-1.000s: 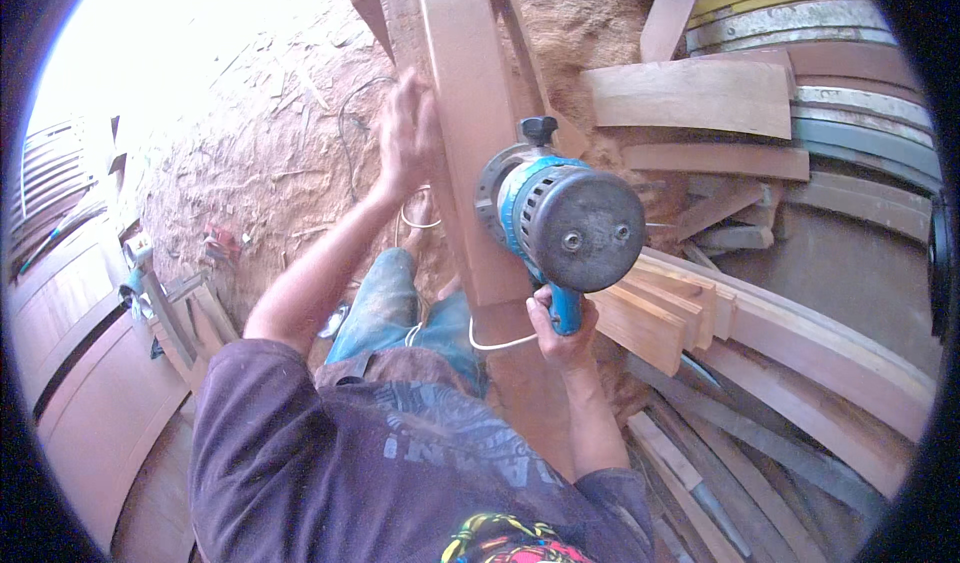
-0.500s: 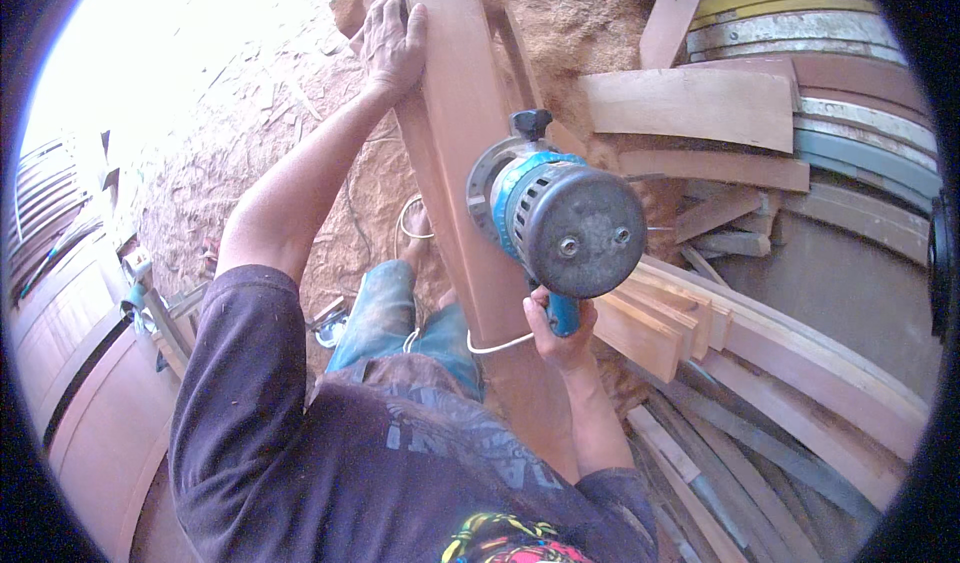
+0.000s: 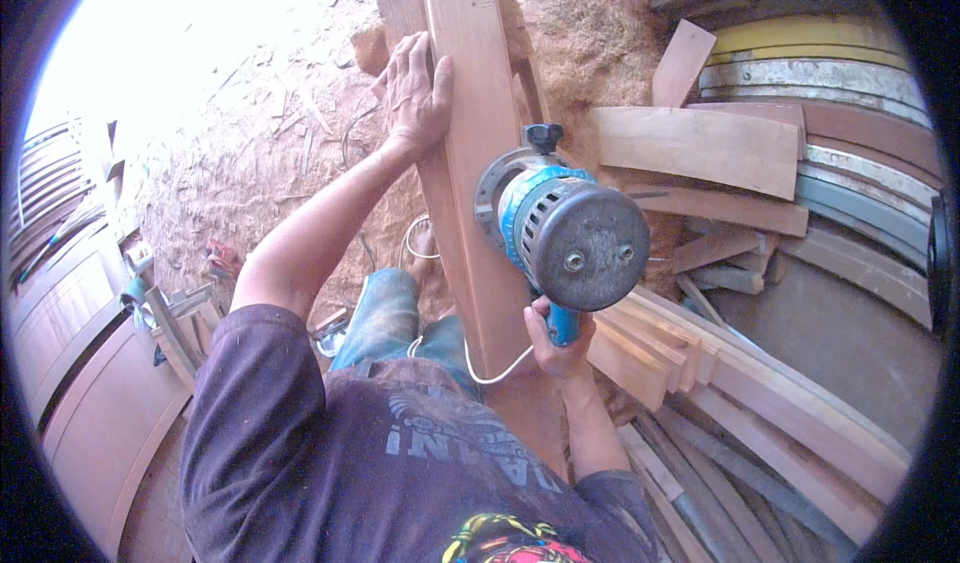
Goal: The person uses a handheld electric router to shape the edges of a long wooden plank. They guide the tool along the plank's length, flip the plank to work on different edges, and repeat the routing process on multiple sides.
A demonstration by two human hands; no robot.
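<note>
A long reddish-brown wooden board (image 3: 470, 93) runs away from my body, raised above the ground. My left hand (image 3: 415, 98) lies against its left edge toward the far end, fingers stretched out and thumb resting on the top face. On the board's right side sits a blue and grey electric router (image 3: 575, 228), tilted so its round dark motor cap faces up toward me. A black knob (image 3: 543, 138) sticks out at its far side. My right hand (image 3: 560, 338) is wrapped round the router's blue handle. The cutter is hidden. A white cord (image 3: 500, 375) loops beside that hand.
Cut boards (image 3: 695, 148) and stacked long planks (image 3: 780, 393) lie to the right. Curved painted lengths (image 3: 820, 78) are piled at the far right. Wood panels (image 3: 110, 403) stand at left. Shavings cover the sandy ground (image 3: 240, 163). My leg (image 3: 375, 313) is beside the board.
The view has shifted, so most things sit lower in it. Against the surroundings, the router has moved slightly away from me along the board. Both hands keep their contact.
</note>
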